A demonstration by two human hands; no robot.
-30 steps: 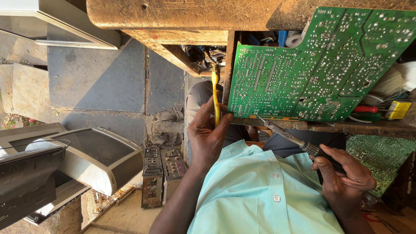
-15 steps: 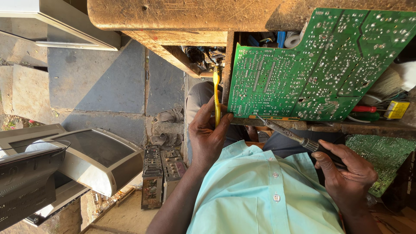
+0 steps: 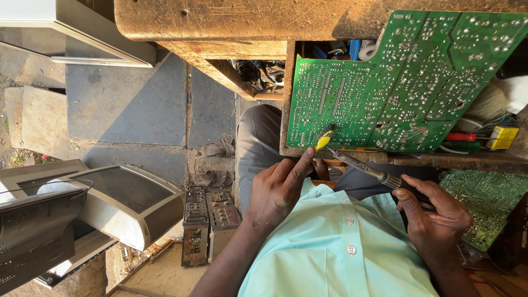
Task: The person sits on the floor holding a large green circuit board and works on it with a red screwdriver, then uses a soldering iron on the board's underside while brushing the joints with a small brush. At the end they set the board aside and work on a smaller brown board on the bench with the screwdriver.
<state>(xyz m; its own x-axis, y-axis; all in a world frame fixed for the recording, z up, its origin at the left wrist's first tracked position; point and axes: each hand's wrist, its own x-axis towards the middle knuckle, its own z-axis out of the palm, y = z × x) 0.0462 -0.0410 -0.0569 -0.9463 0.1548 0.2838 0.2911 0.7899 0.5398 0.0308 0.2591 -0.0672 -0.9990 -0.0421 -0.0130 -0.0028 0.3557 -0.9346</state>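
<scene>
A large green circuit board (image 3: 396,82) lies solder side up on the worn wooden workbench (image 3: 231,19). My left hand (image 3: 278,190) pinches a small yellow-handled brush (image 3: 322,141), its dark bristles touching the board's near left corner. In my right hand (image 3: 437,217) is a soldering iron (image 3: 366,169), gripped by its dark handle. Its metal tip points left toward the same corner, close to the brush.
An open drawer (image 3: 341,52) under the board holds tape rolls, wires and red and green tools (image 3: 459,137). A second green board (image 3: 487,201) lies at right. On the stone floor stand an old television (image 3: 110,198), a dark monitor (image 3: 33,236) and two small radios (image 3: 209,217).
My left hand turned the yellow brush from upright beside the board's left edge down onto its near corner. The iron's tip moved left toward that spot.
</scene>
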